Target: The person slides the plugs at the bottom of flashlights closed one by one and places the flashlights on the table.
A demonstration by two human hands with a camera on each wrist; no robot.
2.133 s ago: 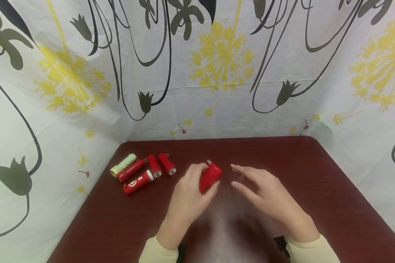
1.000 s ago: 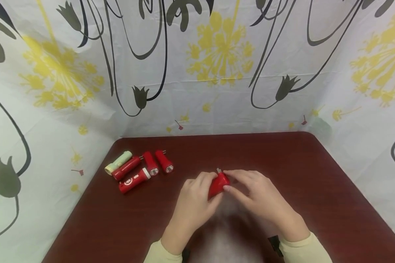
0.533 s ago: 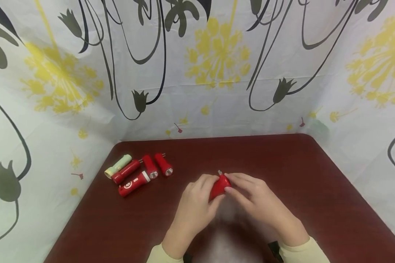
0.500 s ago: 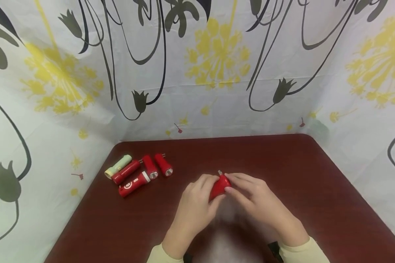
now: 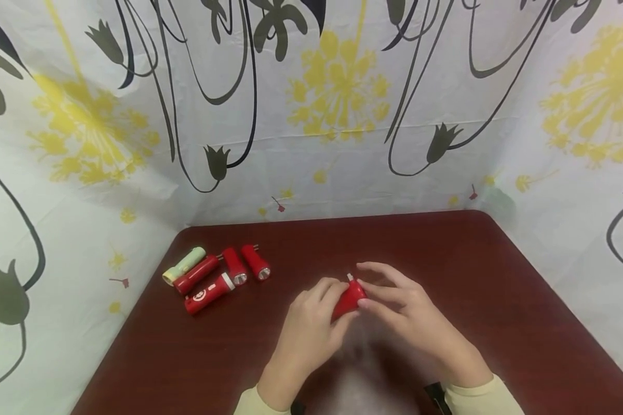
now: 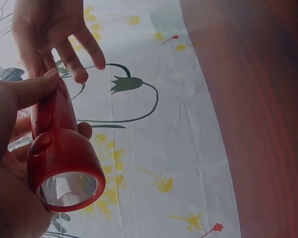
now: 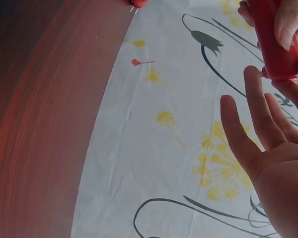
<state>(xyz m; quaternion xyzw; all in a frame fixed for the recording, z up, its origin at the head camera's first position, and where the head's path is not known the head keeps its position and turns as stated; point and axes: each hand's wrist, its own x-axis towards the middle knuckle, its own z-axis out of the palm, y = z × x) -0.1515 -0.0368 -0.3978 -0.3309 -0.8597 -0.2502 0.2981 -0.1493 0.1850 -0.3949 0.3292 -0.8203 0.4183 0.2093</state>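
Observation:
My left hand [image 5: 308, 331] grips a red flashlight [image 5: 350, 300] above the table. The left wrist view shows its lens end facing the camera, with buttons on the body of the flashlight [image 6: 64, 158] and my left hand [image 6: 15, 193] curled round it. My right hand [image 5: 420, 317] is at the flashlight's far end, where a small metal prong sticks up; its thumb and a finger touch or nearly touch that end. In the right wrist view the fingers of my right hand [image 7: 273, 153] are spread, beside the red flashlight [image 7: 275, 44].
Several flashlights lie close together at the table's back left: a pale green one [image 5: 184, 266], a red one with a white rim [image 5: 207, 294] and other red ones [image 5: 255, 262]. Patterned white cloth [image 5: 311, 196] hangs behind the dark red table [image 5: 405, 230] and along its sides.
My right hand has come over to the flashlight's pronged end from the right. Since half a second ago, its upper finger has lifted away and the fingers have spread.

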